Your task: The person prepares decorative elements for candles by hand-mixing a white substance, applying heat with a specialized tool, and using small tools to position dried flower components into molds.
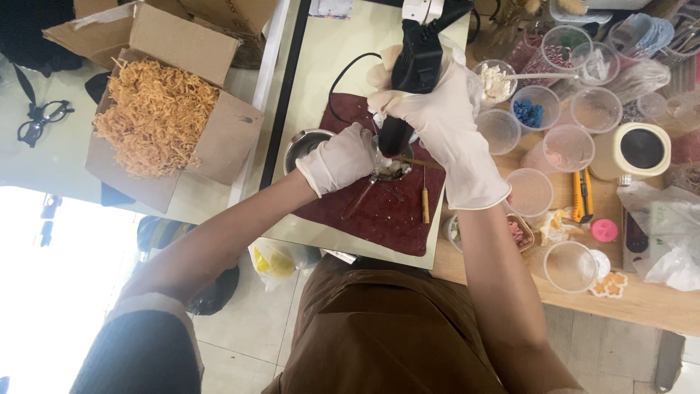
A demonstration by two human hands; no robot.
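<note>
My right hand (445, 120), in a white glove, grips a black corded heat gun (412, 69) and points its nozzle down at a small metal spoon-like dish (391, 170) holding pale material. My left hand (339, 160), also gloved, holds that dish by its rim or handle over a dark red mat (390, 219). A thin wooden stick (419, 162) lies across the dish. A wooden-handled tool (425, 203) rests on the mat.
A metal bowl (300, 146) sits left of the mat. Several clear plastic cups (569, 146), one with blue bits (528, 113), crowd the wooden table at right, with a yellow utility knife (582, 195). A cardboard box of shredded orange paper (157, 117) and black glasses (40, 120) lie left.
</note>
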